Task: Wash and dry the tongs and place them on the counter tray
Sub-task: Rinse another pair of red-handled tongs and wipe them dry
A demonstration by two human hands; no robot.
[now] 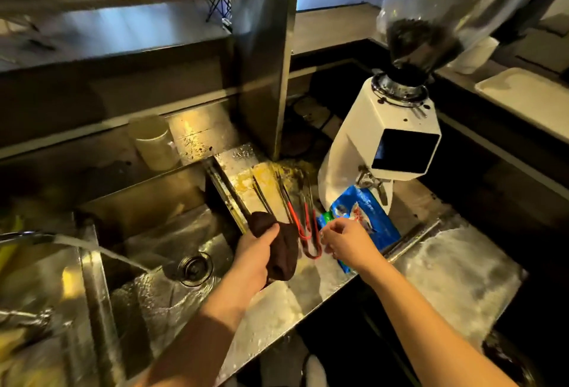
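Note:
My left hand grips a dark brown cloth wrapped round the handle end of metal tongs. Their arms stick out up and to the left over the sink's right rim. Red-handled tongs lie on the wet steel counter just right of the cloth, looped end toward me. My right hand hovers beside that looped end. Its fingers are loosely curled, their tips close to the red handle and holding nothing I can see. A white tray sits on the raised counter at the far right.
Water runs from a tap at the left into the steel sink, near its drain. A white coffee grinder and a blue packet stand right of the tongs. A pale cup sits behind the sink. Steel shelves hang overhead.

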